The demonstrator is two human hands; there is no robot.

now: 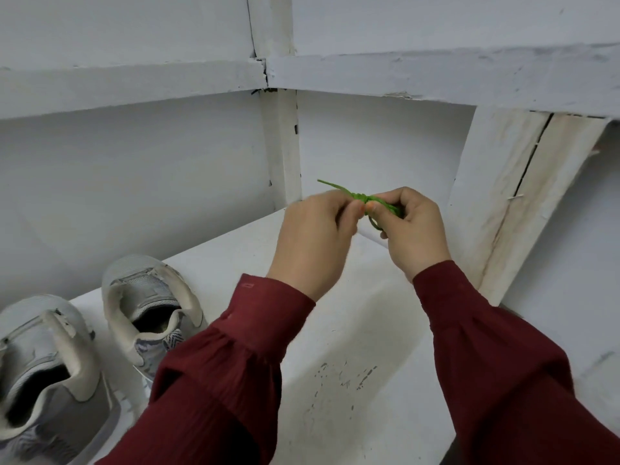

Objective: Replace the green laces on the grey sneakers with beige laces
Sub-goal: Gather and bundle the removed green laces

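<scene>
as left hand, right hand pinch green lace, sneakers on shelf

Soft, cool, even light filled the white shelf, without glare. Dim shadow lay under the far ledge and faintly beneath the sleeves. The left hand was slightly motion-blurred. Wide-angle distortion bowed the ledge toward the frame's edges.

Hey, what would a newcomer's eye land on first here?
The bright green lace, knotted into a bundle, is pinched between the left hand and right hand at mid-frame above the white shelf. At lower left, two grey sneakers stand side by side, no laces showing.
</scene>
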